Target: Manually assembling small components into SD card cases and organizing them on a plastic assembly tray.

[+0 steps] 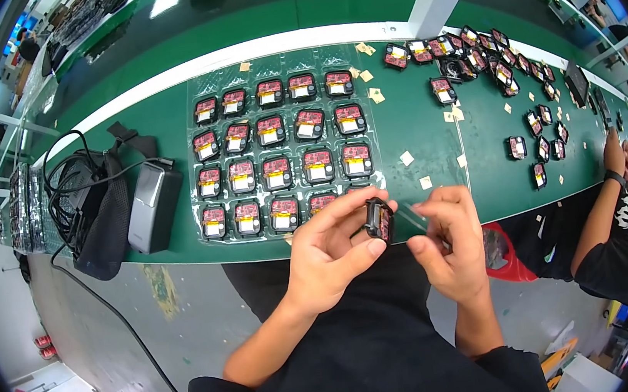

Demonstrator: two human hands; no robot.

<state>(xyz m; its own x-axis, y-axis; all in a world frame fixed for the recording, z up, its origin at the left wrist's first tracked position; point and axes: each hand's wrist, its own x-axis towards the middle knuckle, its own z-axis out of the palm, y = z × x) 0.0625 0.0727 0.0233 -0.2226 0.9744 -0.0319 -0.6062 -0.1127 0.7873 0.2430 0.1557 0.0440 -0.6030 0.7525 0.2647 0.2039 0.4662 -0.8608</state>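
On the green counter [414,119] a clear tray [281,149] of small modules sits ahead. Below its near edge, the left hand [329,260] pinches one black module [379,219] upright, long axis vertical. Just to its right, the right hand [448,246] pinches a clear film strip [412,220] touching it.

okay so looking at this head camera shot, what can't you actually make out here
Head view, the only one:
- Small black module in the left hand: fingers cover its lower part.
- What the right hand pinches: a thin clear strip at most, too faint to tell.
- Tray of modules: the hands hide its front right pocket.
- Neighbouring person's hand: blurred near the fisheye rim.
- Dark bag and cables: contents hidden.
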